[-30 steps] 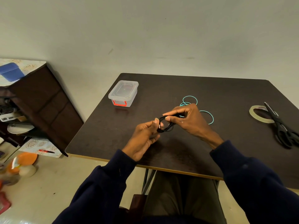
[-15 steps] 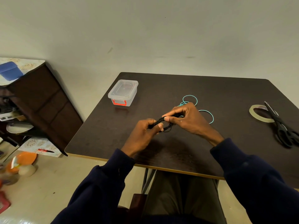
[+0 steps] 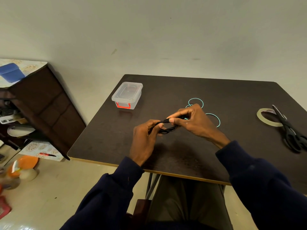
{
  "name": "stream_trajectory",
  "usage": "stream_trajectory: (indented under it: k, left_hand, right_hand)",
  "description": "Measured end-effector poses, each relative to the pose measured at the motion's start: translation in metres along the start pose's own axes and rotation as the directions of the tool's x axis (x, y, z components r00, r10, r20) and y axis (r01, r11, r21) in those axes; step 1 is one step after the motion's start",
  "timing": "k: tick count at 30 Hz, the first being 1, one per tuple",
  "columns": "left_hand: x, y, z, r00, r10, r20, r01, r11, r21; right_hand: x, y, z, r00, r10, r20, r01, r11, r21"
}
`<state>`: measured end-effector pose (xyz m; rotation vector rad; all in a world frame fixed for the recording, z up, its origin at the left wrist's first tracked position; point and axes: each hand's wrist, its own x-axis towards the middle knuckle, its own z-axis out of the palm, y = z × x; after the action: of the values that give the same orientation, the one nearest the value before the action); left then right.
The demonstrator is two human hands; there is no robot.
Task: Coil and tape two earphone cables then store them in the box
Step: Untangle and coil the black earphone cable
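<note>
Both hands hold a black earphone cable (image 3: 168, 128), gathered in a small coil just above the dark table (image 3: 166, 93). My left hand (image 3: 146, 138) grips the coil's left side with curled fingers. My right hand (image 3: 192, 122) pinches its right side between thumb and forefinger. A teal earphone cable (image 3: 214, 118) lies in loose loops on the table behind my right hand, partly hidden by it. A clear plastic box (image 3: 127, 95) with a closed lid and a red latch stands at the table's far left. A roll of tape (image 3: 267, 119) lies at the right.
Black scissors (image 3: 289, 131) lie against the tape roll near the table's right edge. A dark wooden cabinet (image 3: 44, 103) with shelves of clutter stands to the left. Orange and pale objects (image 3: 21, 168) sit on the floor at the lower left.
My left hand's fingers have curled further round the black coil and turned it flatter. The right hand has kept its pinch and barely moved.
</note>
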<state>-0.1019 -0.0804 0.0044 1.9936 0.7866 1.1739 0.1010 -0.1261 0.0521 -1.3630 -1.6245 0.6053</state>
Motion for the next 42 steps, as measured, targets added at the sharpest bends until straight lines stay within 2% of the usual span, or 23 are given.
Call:
stream_trajectory:
  k: [4,6,8,10,14,16,19,23,28,33,36,39,42]
  left_hand:
    - [0.000,0.000,0.002,0.994,-0.106,-0.003,0.106,0.993,-0.050]
    - [0.002,0.003,0.002,0.970,-0.239,0.033,0.241,0.950,-0.200]
    - [0.003,0.008,0.001,0.924,-0.362,0.122,0.379,0.834,-0.401]
    - [0.002,0.010,0.001,0.884,-0.426,0.192,0.456,0.701,-0.547]
    - [0.006,0.013,0.005,0.811,-0.535,0.238,0.500,0.421,-0.757]
    - [0.007,0.014,0.006,0.791,-0.554,0.261,0.505,0.349,-0.789]
    - [0.008,0.015,0.007,0.785,-0.567,0.247,0.521,0.391,-0.759]
    - [0.010,0.017,0.009,0.808,-0.563,0.174,0.518,0.539,-0.664]
    - [0.011,0.016,0.010,0.875,-0.482,0.053,0.430,0.721,-0.543]
    - [0.010,0.013,0.011,0.868,-0.474,0.149,0.481,0.725,-0.493]
    - [0.012,0.012,0.010,0.879,-0.422,0.221,0.475,0.751,-0.458]
    - [0.016,0.014,0.012,0.872,-0.367,0.325,0.473,0.802,-0.364]
    - [0.020,0.012,0.017,0.854,-0.375,0.360,0.482,0.831,-0.278]
  right_hand:
    - [0.000,0.005,0.003,0.999,-0.020,-0.028,0.021,1.000,0.014]
    - [-0.001,0.006,0.005,0.998,-0.018,-0.060,0.023,0.996,0.084]
    - [-0.001,0.007,0.007,0.995,0.000,-0.096,0.016,0.987,0.161]
    - [-0.001,0.008,0.007,0.994,0.012,-0.111,0.009,0.982,0.188]
    - [0.000,0.009,0.008,0.995,0.044,-0.094,-0.021,0.972,0.235]
    - [0.000,0.009,0.005,0.995,0.069,-0.068,-0.049,0.964,0.260]
    - [-0.003,0.011,-0.002,0.996,0.076,-0.035,-0.065,0.966,0.249]
    - [-0.003,0.010,-0.008,0.998,0.049,-0.037,-0.041,0.979,0.200]
    - [0.001,0.011,-0.010,0.998,0.066,-0.010,-0.062,0.971,0.232]
    - [0.003,0.016,-0.009,0.995,0.100,0.013,-0.101,0.979,0.175]
    - [0.003,0.017,-0.014,0.992,0.121,0.034,-0.125,0.982,0.145]
    - [0.001,0.016,-0.020,0.990,0.130,0.053,-0.134,0.987,0.085]
    - [0.004,0.011,-0.024,0.984,0.151,0.094,-0.154,0.988,0.023]
